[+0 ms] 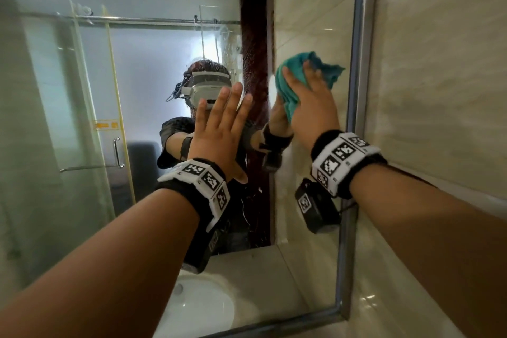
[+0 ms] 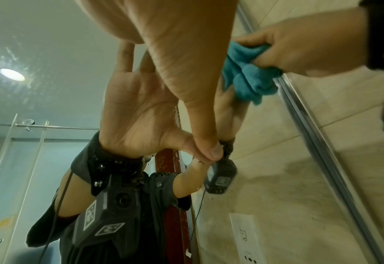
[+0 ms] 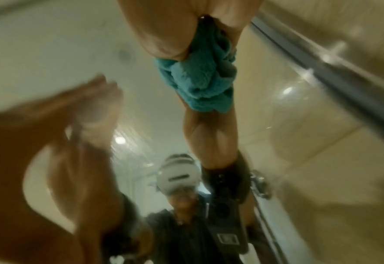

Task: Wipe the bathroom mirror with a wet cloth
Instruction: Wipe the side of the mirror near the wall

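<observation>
The wall mirror [image 1: 137, 77] fills the left and middle of the head view, its metal frame [image 1: 356, 90] running down the right side. My left hand [image 1: 219, 129] lies flat on the glass near the middle, fingers straight and spread; the left wrist view shows it [image 2: 186, 53] meeting its own reflection. My right hand [image 1: 312, 101] grips a bunched teal cloth [image 1: 295, 68] and holds it against the glass close to the frame. Thumb and fingers curl round the cloth [image 2: 245, 76] in the left wrist view. The right wrist view is blurred but shows the cloth [image 3: 197, 85] under the hand [image 3: 164, 35].
A white sink basin [image 1: 203, 307] sits below the mirror beside a pale counter ledge [image 1: 247, 263]. Glossy beige wall tiles [image 1: 439, 90] lie to the right of the frame. The glass reflects a shower door [image 1: 90, 90] and a person wearing the head camera.
</observation>
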Demonstrator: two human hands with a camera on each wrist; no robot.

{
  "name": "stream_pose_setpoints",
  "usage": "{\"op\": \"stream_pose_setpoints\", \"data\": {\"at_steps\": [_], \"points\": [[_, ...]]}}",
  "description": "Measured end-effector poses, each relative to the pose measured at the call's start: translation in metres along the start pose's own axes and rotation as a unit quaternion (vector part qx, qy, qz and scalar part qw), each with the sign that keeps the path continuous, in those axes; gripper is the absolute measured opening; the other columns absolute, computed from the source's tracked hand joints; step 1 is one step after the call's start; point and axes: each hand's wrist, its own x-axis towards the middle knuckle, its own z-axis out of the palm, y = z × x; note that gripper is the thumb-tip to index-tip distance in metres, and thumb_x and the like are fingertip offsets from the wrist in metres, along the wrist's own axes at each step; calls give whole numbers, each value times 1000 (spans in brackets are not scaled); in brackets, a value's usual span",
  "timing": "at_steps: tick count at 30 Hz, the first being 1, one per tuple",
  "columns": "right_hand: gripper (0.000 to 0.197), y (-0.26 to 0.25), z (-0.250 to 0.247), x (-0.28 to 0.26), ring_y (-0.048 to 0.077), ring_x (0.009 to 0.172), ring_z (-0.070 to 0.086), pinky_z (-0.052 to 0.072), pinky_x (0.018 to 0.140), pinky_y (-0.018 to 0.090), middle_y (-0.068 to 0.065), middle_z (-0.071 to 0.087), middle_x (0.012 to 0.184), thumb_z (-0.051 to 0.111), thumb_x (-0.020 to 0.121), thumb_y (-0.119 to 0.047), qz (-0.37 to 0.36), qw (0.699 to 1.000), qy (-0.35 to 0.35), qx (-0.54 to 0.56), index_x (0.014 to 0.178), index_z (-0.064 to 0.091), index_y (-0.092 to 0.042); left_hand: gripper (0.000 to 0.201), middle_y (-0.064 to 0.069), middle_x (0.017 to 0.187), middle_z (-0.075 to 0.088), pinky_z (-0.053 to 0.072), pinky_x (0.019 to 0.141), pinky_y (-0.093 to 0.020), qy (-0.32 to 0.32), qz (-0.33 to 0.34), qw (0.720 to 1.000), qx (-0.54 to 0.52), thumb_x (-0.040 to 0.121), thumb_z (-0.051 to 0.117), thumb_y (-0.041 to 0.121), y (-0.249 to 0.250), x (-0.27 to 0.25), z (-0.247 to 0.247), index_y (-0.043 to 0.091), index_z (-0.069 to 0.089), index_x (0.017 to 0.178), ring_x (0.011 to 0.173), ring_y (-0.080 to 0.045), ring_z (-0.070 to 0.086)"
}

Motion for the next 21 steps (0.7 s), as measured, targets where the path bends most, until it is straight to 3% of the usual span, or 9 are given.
{"op": "stream_pose_setpoints", "data": {"at_steps": [2,4,7,10,11,13,14,17,21], "points": [[70,-10,1,-4,27,144,2,6,118,40,1,7,158,41,90,-1,-4,1000,-1,-1,145,22,-40,151,-10,148,-37,-14,112,-51,4,0,1000,0,51,70,75,0,-1,0,13,-35,139,139,-28,-29],[71,-15,6,-31,30,143,9,14,116,46,2,13,157,49,85,4,-87,996,-25,-5,143,32,-33,150,-10,148,-37,-11,114,-52,5,0,1000,0,53,69,75,-1,-2,0,13,-36,139,139,-28,-29],[75,-5,23,-91,38,134,33,35,104,58,9,35,148,64,67,18,-217,968,-121,-39,130,54,-22,144,-12,148,-36,-8,115,-52,7,-3,1000,2,59,65,75,2,-4,-3,11,-36,138,139,-30,-28],[80,20,15,-127,40,126,44,46,91,56,10,40,145,72,59,17,-259,945,-194,-56,128,56,-22,139,-14,150,-34,-6,115,-52,-3,-10,1000,-5,64,67,68,7,-9,-8,10,-33,140,140,-30,-26],[83,23,9,-125,35,132,38,44,99,50,7,33,149,68,64,16,-240,947,-206,-46,133,50,-26,139,-14,150,-33,-5,115,-52,-10,-9,1000,-4,64,69,67,7,-12,-8,10,-32,140,140,-30,-26],[79,26,2,-102,23,142,14,20,116,31,1,13,156,53,80,12,-134,975,-175,-24,142,34,-34,140,-14,150,-33,-6,115,-53,-24,-1,1000,8,63,68,69,6,-24,-2,11,-33,140,140,-31,-25],[75,23,0,-82,22,144,5,11,118,31,2,7,157,46,85,7,-75,989,-127,-19,145,27,-34,140,-14,150,-34,-7,115,-53,-31,1,999,12,62,68,70,5,-33,3,11,-33,140,140,-31,-25],[67,6,-1,-35,29,144,0,7,118,43,8,3,157,39,89,1,38,998,-45,-9,146,24,-31,141,-13,148,-37,-15,112,-50,-51,4,999,10,61,69,68,7,-54,21,12,-33,140,139,-31,-28],[74,-3,11,-62,33,143,3,6,117,43,2,7,156,44,84,6,-48,996,-76,-1,144,29,-34,147,-12,140,-46,-17,109,-51,-45,-9,999,5,58,74,65,14,-56,31,10,-36,137,139,-32,-28]]}}
